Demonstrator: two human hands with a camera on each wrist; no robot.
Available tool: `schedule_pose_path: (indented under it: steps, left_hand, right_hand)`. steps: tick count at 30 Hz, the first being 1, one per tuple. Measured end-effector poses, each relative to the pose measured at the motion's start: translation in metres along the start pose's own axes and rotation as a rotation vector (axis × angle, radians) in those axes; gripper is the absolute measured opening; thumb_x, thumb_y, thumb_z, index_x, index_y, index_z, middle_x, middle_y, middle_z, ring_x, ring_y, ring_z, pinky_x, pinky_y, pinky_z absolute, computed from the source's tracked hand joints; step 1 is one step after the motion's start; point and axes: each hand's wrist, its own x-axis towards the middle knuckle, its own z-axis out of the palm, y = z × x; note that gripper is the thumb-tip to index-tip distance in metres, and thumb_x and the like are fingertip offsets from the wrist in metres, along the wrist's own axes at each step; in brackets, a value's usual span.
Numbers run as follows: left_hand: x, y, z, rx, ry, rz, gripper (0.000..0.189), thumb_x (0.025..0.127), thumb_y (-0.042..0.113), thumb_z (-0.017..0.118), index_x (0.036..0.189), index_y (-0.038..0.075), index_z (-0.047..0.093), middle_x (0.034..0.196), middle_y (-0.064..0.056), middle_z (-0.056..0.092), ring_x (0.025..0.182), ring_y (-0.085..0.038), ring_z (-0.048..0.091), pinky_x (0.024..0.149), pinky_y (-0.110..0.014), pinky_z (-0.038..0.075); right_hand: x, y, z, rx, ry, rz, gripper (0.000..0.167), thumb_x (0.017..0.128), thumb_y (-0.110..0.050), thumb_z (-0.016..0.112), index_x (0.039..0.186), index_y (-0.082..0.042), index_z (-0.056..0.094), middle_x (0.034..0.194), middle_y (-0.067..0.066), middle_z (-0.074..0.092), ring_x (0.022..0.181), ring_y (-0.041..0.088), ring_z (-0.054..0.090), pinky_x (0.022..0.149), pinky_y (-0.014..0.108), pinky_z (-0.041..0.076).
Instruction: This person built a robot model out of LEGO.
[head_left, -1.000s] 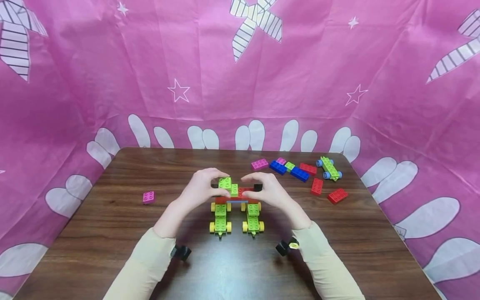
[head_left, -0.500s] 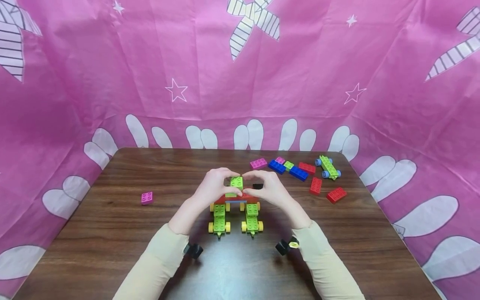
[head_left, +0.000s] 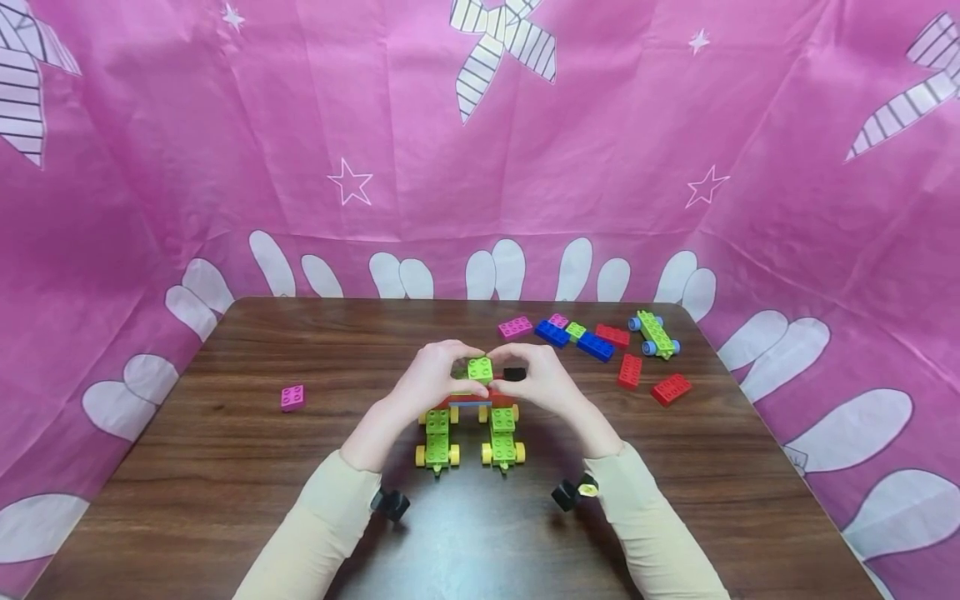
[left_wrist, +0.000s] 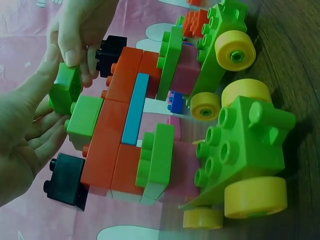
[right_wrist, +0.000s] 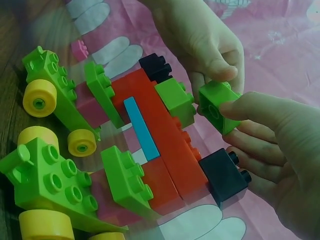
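Two green wheeled bases (head_left: 437, 450) stand side by side on the desk (head_left: 187, 467), head view first, and the build (head_left: 504, 398) bridges across them. Above it the left hand (head_left: 427, 379) and right hand (head_left: 538, 375) meet, both drawn narrow, pinching one green block (head_left: 480, 368). Off to the sides, unjoined to it: a lone pink brick (head_left: 292, 397), blue bricks (head_left: 596, 346), red bricks (head_left: 671, 388), a blue-wheeled cart (head_left: 654, 334).

Over to the left wrist: red beam (left_wrist: 103, 145) in place, blue strip (left_wrist: 136, 110) just under it, black blocks (left_wrist: 67, 180) near either end, one fixed green block (left_wrist: 86, 122) seated on top.

Right wrist now: the held block shows its hollow underside, near the fixed one, not attached. Mostly done, I'd judge, with this block left to seat; whether the outer pieces belong too, I can't tell.
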Motion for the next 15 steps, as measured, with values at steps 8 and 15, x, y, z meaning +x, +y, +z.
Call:
schedule_pose_path:
  steps: [8, 15]
  left_hand:
    - [-0.0062, -0.0072, -0.0034, -0.005, -0.018, 0.009, 0.045, 0.08, 0.028, 0.081, 0.119, 0.006, 0.069, 0.11, -0.006, 0.072, 0.101, -0.02, 0.067, 0.089, -0.037, 0.056]
    - [-0.0067, -0.0098, -0.004, -0.005, -0.069, -0.011, 0.043, 0.084, 0.027, 0.077, 0.121, 0.007, 0.068, 0.114, -0.006, 0.071, 0.106, -0.02, 0.066, 0.093, -0.038, 0.055]
  right_hand:
    - [-0.0008, 0.0057, 0.0016, 0.016, -0.007, 0.028, 0.031, 0.081, -0.012, 0.078, 0.111, -0.008, 0.069, 0.104, 0.004, 0.073, 0.1, 0.02, 0.069, 0.094, 0.044, 0.054]
    - [-0.0014, 0.0062, 0.0023, 0.016, -0.018, 0.057, 0.031, 0.082, -0.014, 0.078, 0.111, -0.008, 0.069, 0.105, 0.005, 0.073, 0.103, 0.022, 0.068, 0.096, 0.047, 0.053]
